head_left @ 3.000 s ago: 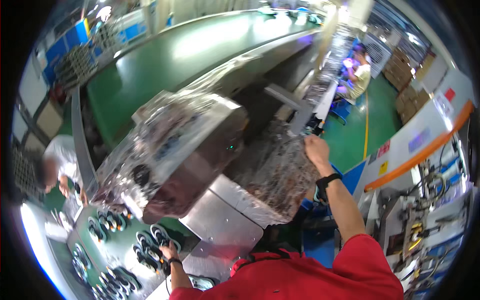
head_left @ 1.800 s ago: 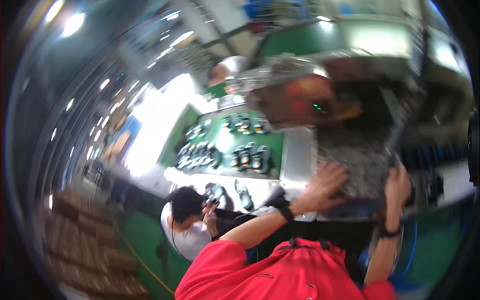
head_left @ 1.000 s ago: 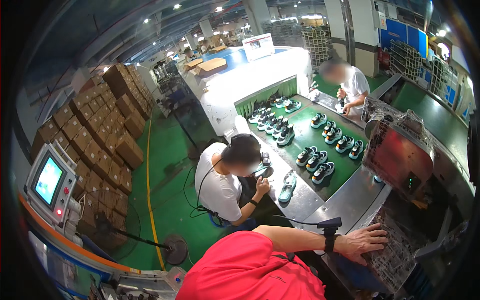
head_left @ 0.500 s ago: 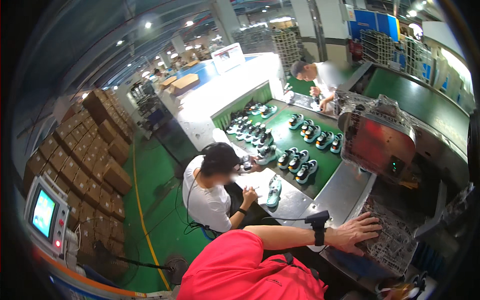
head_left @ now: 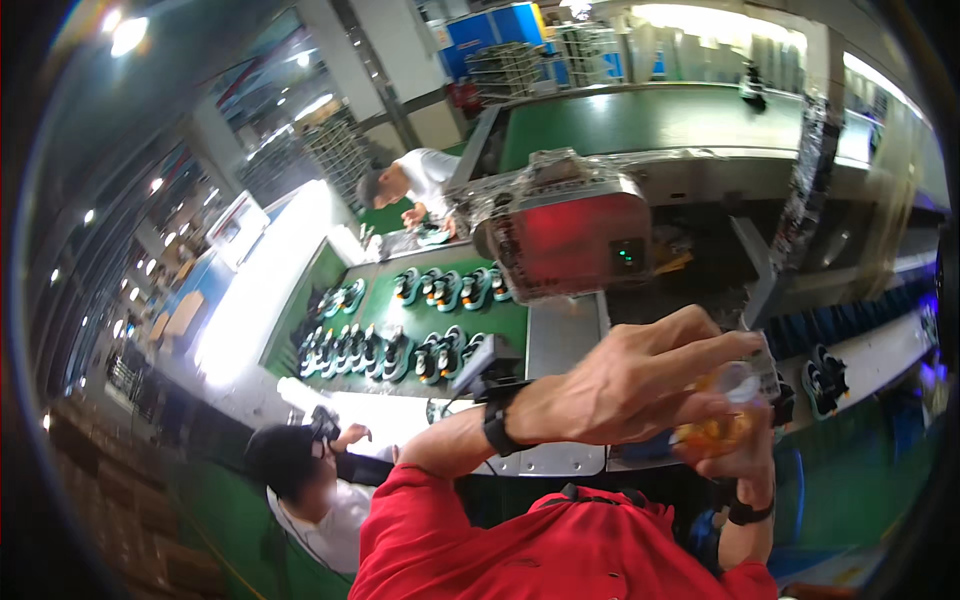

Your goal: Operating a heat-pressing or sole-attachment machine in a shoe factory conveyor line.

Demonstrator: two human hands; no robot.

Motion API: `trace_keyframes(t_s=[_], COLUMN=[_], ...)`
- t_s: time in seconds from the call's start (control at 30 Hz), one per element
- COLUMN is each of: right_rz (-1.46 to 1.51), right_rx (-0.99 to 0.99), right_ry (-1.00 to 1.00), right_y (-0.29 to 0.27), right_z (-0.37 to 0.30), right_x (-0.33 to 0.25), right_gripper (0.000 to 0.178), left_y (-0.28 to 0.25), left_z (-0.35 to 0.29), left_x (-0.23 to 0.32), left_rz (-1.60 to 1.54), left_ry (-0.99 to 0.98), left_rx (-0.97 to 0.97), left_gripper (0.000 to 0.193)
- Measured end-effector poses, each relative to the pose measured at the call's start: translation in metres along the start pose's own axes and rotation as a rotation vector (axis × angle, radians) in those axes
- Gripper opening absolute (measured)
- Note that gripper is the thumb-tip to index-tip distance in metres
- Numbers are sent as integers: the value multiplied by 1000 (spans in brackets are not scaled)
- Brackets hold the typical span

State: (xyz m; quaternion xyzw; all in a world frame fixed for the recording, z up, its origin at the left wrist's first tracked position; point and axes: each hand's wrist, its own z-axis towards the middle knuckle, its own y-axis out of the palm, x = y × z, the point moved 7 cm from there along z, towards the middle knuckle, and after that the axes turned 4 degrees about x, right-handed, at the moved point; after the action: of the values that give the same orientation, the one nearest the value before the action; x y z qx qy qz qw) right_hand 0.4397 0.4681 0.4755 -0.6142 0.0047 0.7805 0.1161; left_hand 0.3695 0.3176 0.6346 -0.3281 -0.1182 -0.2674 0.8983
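In front of me at the right, my right hand [head_left: 742, 458] is wrapped round a small see-through container with orange contents [head_left: 712, 432]. Its pale, translucent top [head_left: 738, 382] faces up and is blurred. My left hand [head_left: 640, 375] reaches across from the left, palm down, its fingers bent around that top. Thumb and forefinger lie on either side of it; the exact contact is smeared by motion. A black strap with a small device sits on my left wrist.
Rows of sports shoes [head_left: 440, 290] stand on a green conveyor belt [head_left: 395, 325] to the left. Ahead is a machine with a red-lit front [head_left: 575, 240]. Two co-workers are at the line: one person [head_left: 320, 490] at near left, another [head_left: 420, 180] farther off. More shoes [head_left: 825, 380] sit on a rack at right.
The view has swung right. My left hand has lifted off the plastic-wrapped surface beside the machine and come to the container. My right hand has come up into view holding the container.
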Motion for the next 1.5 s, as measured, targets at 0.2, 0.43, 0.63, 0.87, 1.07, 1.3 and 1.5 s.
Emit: trace_keyframes(t_s=[0.2,0.43,0.63,0.87,1.07,1.3,1.5], right_rz=[230,-366,-460,-132,-270,-370,-284], right_rx=[-129,313,492,307,402,490,365], right_ry=[-60,-399,-456,-207,-317,-319,-191], right_y=[49,59,60,53,57,63,58], right_z=[19,27,32,34,31,28,26], right_x=[-20,-15,-6,34,29,21,44], right_gripper=[80,72,74,76,77,78,81], left_y=[-17,-21,-16,-9,-6,-10,-6], left_z=[-19,-41,-36,-38,-47,-48,-50], left_x=[-6,-28,-41,-59,-59,-67,-66], left_rz=[81,287,619,231,419,561,233], left_ry=[-43,-185,-197,-228,-281,-300,-264], left_rx=[-212,-111,-150,-432,-252,-261,-430], left_gripper=[44,28,33,40,31,33,35])
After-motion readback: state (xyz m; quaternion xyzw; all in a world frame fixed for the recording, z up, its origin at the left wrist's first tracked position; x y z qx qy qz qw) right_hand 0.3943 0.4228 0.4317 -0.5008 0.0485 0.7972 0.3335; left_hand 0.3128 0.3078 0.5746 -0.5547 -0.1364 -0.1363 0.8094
